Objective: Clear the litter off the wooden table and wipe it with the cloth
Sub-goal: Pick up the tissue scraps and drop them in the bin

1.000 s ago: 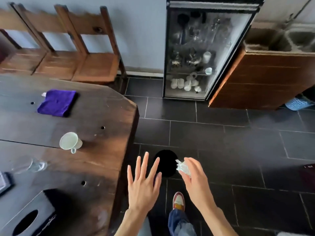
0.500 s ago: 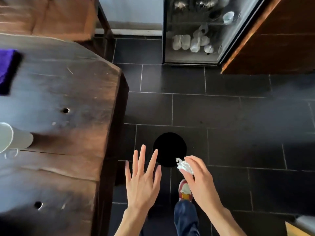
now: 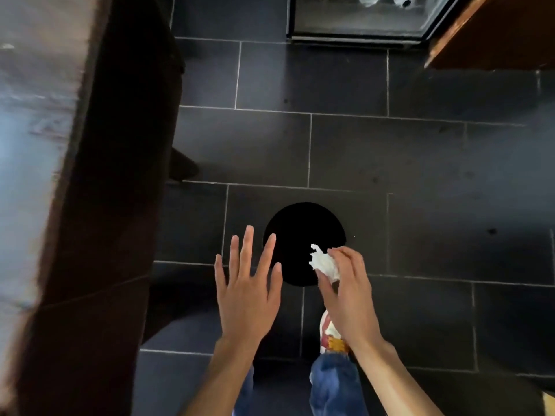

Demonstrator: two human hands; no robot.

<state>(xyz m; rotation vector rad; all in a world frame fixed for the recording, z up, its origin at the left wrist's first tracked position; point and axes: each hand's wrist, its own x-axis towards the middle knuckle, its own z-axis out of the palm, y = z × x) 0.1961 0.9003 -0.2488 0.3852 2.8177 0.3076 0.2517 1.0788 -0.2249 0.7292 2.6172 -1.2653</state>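
My right hand [image 3: 350,292] pinches a crumpled white tissue [image 3: 323,263] over the lower right rim of a round black bin [image 3: 295,232] standing on the dark tiled floor. My left hand [image 3: 246,283] hovers flat with fingers spread, just left of the bin, holding nothing. The wooden table [image 3: 39,121] fills the left edge of the view, blurred, with its dark side face toward the bin. The purple cloth and the cup are out of view.
A glass-fronted cabinet [image 3: 360,22] stands at the top, with a brown wooden counter [image 3: 492,34] to its right. My shoe [image 3: 329,334] and jeans [image 3: 333,385] are below the bin. A dark table leg [image 3: 180,163] sits near the table's edge.
The view has tilted down and closed in on the bin. My right hand with the tissue has moved over the bin's rim. The cloth and cup left the view.
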